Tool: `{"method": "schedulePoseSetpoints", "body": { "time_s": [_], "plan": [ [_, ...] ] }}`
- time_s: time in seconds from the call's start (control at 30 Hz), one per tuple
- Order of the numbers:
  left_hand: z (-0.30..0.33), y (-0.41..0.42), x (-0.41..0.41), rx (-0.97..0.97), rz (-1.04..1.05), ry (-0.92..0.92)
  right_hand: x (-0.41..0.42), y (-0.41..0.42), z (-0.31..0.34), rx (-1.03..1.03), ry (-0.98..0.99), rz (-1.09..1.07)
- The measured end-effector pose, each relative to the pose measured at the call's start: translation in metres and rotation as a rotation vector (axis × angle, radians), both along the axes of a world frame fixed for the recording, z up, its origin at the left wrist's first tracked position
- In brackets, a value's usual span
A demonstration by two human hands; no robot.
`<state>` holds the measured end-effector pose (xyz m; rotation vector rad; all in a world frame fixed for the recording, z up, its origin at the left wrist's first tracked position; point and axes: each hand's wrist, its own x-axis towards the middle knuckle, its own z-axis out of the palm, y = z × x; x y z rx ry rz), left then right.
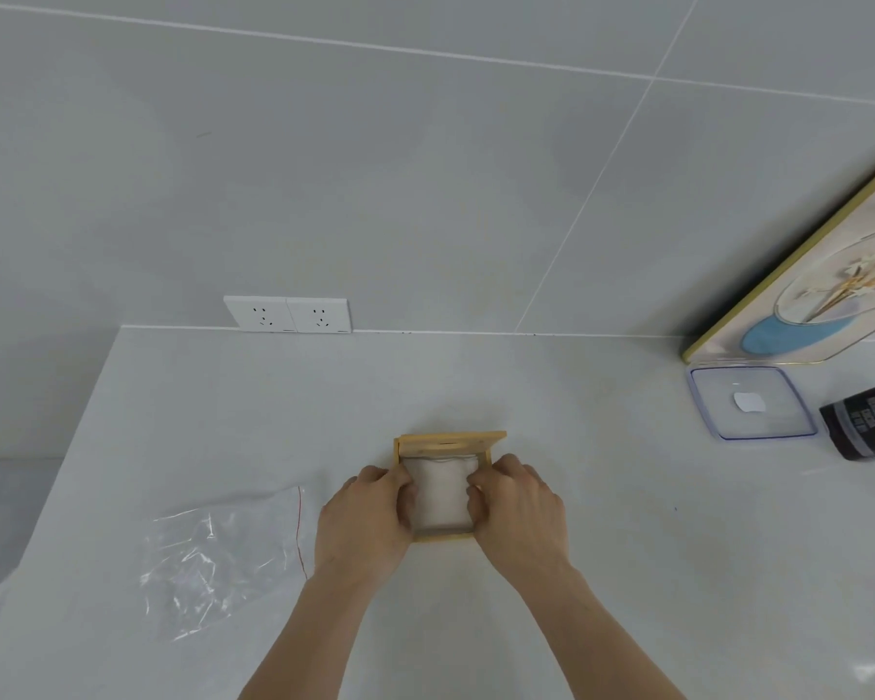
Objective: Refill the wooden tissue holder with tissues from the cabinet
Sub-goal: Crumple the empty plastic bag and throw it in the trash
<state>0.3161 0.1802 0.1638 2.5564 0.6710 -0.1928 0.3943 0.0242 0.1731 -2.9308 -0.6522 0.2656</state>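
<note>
Pressing down on white tissues inside a square wooden tissue holder on the pale table, directly between both hands. Left hand lying against the holder's left wall, fingers curled over the rim onto the tissue stack; not a closed grip, more a flat push with bent fingers. Right hand mirroring that on the right wall, fingertips bent inward onto the tissues, palm outside the frame. Holder opening facing up, hinged wooden lid tipped up and back just beyond the fingertips, toward the wall. Frame nearly square, so no clear long axis; lid edge running left to right, across the line of the forearms. Tissue stack lying flat, filling the frame from wall to wall.

Lying crumpled on the table just outboard of the left hand, near the wrist: clear plastic bag with a thin red line along its nearer edge. Well beyond the right hand, off to the right: clear plastic lid, dark jar just beside it, and a framed picture leaning behind both. Set in the tiled wall beyond the left hand: double white socket.
</note>
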Motion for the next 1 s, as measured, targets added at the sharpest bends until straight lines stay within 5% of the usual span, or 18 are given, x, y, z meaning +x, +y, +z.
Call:
{"method": "schedulePoseSetpoints", "body": {
  "time_s": [0.27,0.47,0.63,0.83,1.0],
  "plan": [
    [0.015,0.032,-0.02,-0.02,0.101,-0.146,-0.019,0.008,0.009,0.199,-0.2,-0.073],
    [0.008,0.071,-0.055,-0.015,0.173,-0.233,-0.06,0.033,0.01,0.346,-0.102,-0.001],
    [-0.012,0.114,-0.089,0.019,0.191,-0.113,-0.099,0.069,0.005,0.377,0.218,0.011],
    [-0.032,0.151,-0.126,0.039,0.166,0.152,-0.139,0.101,-0.009,0.399,0.813,-0.28],
    [-0.035,0.154,-0.148,0.045,0.188,0.275,-0.162,0.112,-0.01,0.45,1.054,-0.493]
  ]
}}
